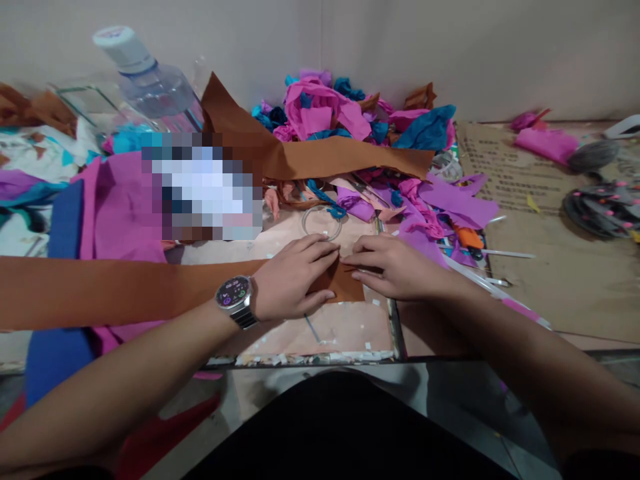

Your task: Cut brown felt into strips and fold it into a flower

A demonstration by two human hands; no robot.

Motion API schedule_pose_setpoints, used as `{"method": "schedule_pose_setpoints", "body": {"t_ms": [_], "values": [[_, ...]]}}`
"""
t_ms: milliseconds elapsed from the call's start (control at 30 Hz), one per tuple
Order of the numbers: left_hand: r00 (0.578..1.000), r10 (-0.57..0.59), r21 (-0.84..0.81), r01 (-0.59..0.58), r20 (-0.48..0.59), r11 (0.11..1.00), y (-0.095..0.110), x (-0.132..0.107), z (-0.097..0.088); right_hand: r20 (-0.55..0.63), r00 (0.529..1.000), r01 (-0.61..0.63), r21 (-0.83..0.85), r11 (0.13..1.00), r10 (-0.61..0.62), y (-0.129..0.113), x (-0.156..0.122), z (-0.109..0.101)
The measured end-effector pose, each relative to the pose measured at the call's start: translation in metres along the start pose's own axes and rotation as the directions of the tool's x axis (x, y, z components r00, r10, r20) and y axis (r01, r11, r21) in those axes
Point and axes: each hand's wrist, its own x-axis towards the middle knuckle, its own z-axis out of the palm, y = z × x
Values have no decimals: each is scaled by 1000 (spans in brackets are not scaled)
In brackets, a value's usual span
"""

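Centre of frame: left hand [293, 280], wristwatch [234, 298] at the wrist, lies flat with fingers extended, pressing the end of a brown paper strip [115, 290] that runs to the left edge. Right hand [393, 267] meets it fingertip to fingertip, fingers curled onto the strip's end; whether it pinches cannot be told. Just beyond, a clear tape ring [321, 222]. Farther, a crumpled coloured paper heap [350, 117]; upper left, a water bottle [150, 80].

plain beige wall [450, 40] behind | cluttered worktable [550, 293] | grey floor [450, 400] below | soft light
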Motion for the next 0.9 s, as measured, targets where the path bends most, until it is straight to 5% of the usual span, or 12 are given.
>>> {"method": "schedule_pose_setpoints", "body": {"t_ms": [900], "values": [[1000, 2, -9, -2, -20, 1000, 2, 0, -2, -41, 998, 53, 19, 998, -52, 4, 1, 4]]}}
